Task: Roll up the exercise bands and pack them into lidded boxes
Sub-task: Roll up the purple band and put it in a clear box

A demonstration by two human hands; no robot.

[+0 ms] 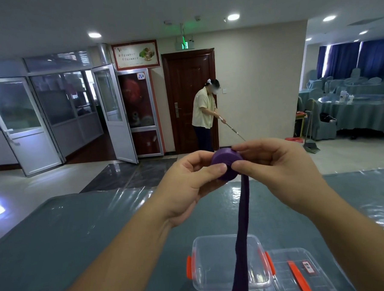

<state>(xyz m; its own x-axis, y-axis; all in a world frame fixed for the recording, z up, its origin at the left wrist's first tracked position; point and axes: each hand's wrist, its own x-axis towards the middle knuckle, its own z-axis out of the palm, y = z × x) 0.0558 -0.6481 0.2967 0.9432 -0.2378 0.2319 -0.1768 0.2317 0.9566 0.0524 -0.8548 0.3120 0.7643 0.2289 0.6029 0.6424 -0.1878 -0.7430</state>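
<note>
Both hands up at chest height w/ the soft purple stretchy exercise band [226, 165], part-wound into a coil. Left hand [188, 183] pinches the coil at its 8 o'clock; right hand [274, 165] pinches it at 3. The loose tail hangs to 6 o'clock, over the clear plastic box w/ orange latches [228, 270] on the blue-grey surface [80, 240]; clear lid [300, 271] beside it. Band's light, limp, prob springy, so I grip the coil's flat sides to stop it unwinding.
</note>
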